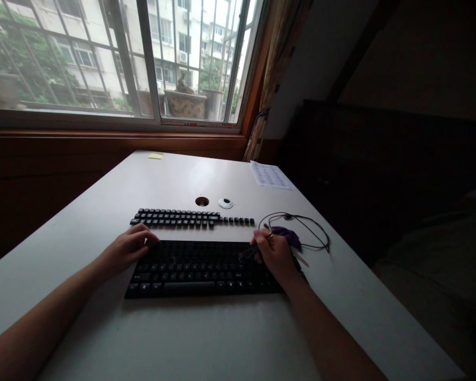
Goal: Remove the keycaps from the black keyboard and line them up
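A black keyboard (189,276) lies on the white table. Its upper rows look bare of keycaps, while the lower rows still carry theirs. With bent fingers, my left hand (133,244) grips the keyboard's far left corner. My right hand (273,254) is closed around a small keycap puller (246,255), whose end is over the upper right part of the keyboard. Behind the keyboard, loose black keycaps (174,217) stand in neat rows, with a single line of them trailing off to the right. My right hand and forearm hide part of the keyboard's right end.
A purple cloth (287,236) and a coiled black cable (327,238) lie right of the keyboard, near a thin pale stick (300,258). Farther back are a cable hole (202,201), its white cover (226,203), a printed sheet (272,175) and yellow notes (156,156).
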{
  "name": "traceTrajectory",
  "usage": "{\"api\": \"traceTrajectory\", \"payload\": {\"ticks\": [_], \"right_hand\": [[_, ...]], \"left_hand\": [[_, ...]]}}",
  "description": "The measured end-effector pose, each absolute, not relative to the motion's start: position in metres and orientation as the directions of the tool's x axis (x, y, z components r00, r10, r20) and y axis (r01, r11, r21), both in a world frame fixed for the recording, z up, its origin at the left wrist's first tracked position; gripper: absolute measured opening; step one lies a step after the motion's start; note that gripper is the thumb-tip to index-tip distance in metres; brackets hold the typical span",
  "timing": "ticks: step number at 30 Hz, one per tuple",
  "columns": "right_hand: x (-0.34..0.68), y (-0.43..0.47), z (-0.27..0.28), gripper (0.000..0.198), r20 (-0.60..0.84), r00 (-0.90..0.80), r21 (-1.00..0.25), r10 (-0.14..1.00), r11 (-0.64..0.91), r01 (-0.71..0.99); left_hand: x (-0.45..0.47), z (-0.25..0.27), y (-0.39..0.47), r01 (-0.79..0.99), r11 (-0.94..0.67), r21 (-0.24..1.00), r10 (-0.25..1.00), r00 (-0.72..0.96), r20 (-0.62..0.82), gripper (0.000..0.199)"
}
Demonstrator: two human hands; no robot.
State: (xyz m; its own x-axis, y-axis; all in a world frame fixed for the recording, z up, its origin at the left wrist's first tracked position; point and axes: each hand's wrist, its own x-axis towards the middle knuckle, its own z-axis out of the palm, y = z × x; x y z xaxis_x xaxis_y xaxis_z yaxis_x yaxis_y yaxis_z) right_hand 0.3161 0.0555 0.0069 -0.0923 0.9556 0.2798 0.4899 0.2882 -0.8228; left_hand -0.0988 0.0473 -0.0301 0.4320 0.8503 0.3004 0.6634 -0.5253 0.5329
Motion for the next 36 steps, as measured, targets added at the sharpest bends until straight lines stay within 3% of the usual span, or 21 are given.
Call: {"api": "traceTrajectory", "payload": {"ticks": [5, 11, 18, 28, 36], "right_hand": [[0.306, 0.048, 0.008, 0.039, 0.302, -0.135, -0.841, 0.944, 0.331, 0.428], [0.289, 0.039, 0.003, 0.036, 0.235, -0.263, -0.906, 0.936, 0.309, 0.288], [0.271, 0.031, -0.003, 0.034, 0.184, -0.419, -0.956, 0.889, 0.262, 0.136], [0.263, 0.026, -0.008, 0.035, 0.089, -0.523, -0.986, 0.848, 0.150, 0.075], [0.262, 0.027, -0.009, 0.032, 0.088, -0.552, -0.989, 0.829, 0.141, 0.054]], "left_hand": [[-0.080, -0.017, 0.037, 0.669, -0.568, 0.479, 0.817, 0.392, 0.423, 0.017], [-0.044, -0.001, 0.018, 0.667, -0.710, 0.227, 0.657, 0.509, 0.557, 0.019], [0.006, 0.006, -0.013, 0.560, -0.823, 0.095, 0.527, 0.692, 0.494, 0.037], [0.016, -0.008, -0.009, 0.534, -0.845, 0.001, 0.495, 0.783, 0.376, 0.030], [0.016, -0.004, -0.009, 0.521, -0.853, -0.024, 0.458, 0.771, 0.444, 0.020]]}}
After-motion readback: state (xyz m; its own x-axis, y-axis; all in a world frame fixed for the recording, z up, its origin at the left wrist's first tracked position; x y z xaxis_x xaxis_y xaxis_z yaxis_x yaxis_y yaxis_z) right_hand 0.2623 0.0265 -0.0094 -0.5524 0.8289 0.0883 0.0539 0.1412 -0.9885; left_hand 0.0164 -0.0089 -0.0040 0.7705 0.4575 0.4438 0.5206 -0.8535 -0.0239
